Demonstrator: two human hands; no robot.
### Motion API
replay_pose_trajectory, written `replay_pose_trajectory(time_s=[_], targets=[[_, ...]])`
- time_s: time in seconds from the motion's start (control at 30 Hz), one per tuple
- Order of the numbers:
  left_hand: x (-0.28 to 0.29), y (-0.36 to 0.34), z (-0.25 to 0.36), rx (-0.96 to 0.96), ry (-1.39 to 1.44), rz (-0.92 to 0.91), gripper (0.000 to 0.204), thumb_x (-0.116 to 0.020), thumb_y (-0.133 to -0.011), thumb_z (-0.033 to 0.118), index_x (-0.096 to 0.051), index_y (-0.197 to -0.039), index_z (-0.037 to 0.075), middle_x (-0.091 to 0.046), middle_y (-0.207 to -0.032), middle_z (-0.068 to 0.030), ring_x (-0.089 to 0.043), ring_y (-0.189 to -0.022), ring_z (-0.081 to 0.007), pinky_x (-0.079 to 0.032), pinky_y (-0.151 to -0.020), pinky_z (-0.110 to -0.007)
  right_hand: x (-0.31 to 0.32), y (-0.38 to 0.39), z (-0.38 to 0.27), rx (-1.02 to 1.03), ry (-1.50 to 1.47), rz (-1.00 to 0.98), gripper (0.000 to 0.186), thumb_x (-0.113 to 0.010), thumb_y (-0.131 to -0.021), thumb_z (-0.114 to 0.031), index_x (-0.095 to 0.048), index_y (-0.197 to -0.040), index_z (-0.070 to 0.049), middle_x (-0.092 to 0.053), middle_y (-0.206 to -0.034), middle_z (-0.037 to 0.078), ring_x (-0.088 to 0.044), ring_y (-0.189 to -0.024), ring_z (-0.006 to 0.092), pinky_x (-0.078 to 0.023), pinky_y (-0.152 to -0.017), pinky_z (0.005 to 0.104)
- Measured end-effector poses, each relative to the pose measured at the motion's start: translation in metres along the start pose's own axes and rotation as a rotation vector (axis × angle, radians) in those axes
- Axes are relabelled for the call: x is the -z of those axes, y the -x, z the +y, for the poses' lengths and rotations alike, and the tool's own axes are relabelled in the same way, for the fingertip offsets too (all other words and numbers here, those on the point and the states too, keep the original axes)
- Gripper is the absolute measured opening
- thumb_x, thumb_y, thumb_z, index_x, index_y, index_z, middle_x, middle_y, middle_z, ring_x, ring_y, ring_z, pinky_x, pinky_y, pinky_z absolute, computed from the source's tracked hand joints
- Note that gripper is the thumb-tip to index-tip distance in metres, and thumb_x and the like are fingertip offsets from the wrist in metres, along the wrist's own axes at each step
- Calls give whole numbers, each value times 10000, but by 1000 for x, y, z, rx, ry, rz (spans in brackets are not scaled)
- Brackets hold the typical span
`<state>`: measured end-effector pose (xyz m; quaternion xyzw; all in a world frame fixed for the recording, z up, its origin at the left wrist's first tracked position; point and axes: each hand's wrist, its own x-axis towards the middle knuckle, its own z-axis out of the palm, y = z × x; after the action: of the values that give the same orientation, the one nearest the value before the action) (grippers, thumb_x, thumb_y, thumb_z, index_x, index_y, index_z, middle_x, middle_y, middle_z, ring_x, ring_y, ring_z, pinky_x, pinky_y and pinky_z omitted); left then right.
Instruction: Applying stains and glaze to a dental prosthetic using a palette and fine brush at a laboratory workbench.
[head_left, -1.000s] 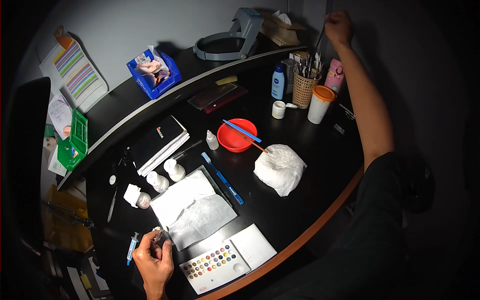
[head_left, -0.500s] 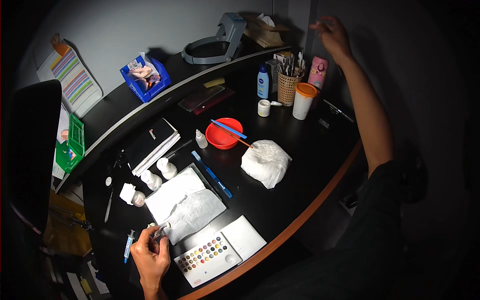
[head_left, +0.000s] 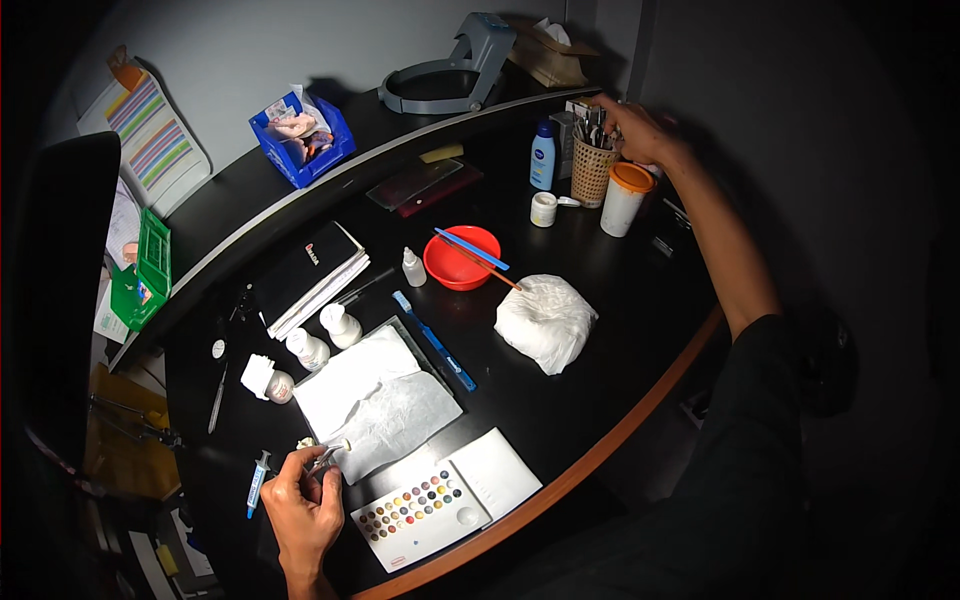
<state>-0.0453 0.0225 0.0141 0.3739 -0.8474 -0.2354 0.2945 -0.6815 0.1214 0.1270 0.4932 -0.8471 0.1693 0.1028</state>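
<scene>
My left hand (head_left: 302, 500) rests at the near left of the black desk (head_left: 640, 330), pinching a small pale piece (head_left: 325, 452) between its fingertips, beside a white tissue sheet (head_left: 375, 395). A paint palette (head_left: 425, 505) with several coloured wells lies just right of that hand. My right hand (head_left: 632, 122) reaches far across the desk. Its fingers are among the tools standing in a woven holder (head_left: 592, 168). Whether they grip one I cannot tell. A white cup with an orange lid (head_left: 624, 198) stands just below that hand.
A red bowl (head_left: 458, 262) with a blue-handled brush across it sits mid-desk, next to a crumpled white cloth (head_left: 545, 320). Small white bottles (head_left: 325, 335), a blue tool (head_left: 435, 342), a syringe (head_left: 257, 482), a black booklet stack (head_left: 308, 272), a blue bin (head_left: 298, 138) and a grey stand (head_left: 450, 75) surround them.
My right hand has come down from high on the wall to the woven tool holder. My left hand stays put with its small piece.
</scene>
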Motion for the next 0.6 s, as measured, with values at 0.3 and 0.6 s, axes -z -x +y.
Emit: replay_pose_trajectory(time_s=[0.3,0.6], targets=[[4,-1,-4,-29,-20,49,195,-759,-822,-10,-718,-1013,-28,-457,-511,-1,-380,-445,-59,-270,-450,-277,-8,-20,12,10,85,-39,750,-593,-774,179,-504,-1462,-107,-611,-773,87,-615,-714,225,-535,-707,410],[6,-3,-4,14,-12,34,196,-760,-839,34,-723,-1024,-19,-502,-536,-17,-405,-449,-75,-302,-453,-286,-1,-27,25,-19,49,105,684,-673,-779,-8,-525,-1432,-144,-684,-805,118,-696,-778,261,-544,-743,416]])
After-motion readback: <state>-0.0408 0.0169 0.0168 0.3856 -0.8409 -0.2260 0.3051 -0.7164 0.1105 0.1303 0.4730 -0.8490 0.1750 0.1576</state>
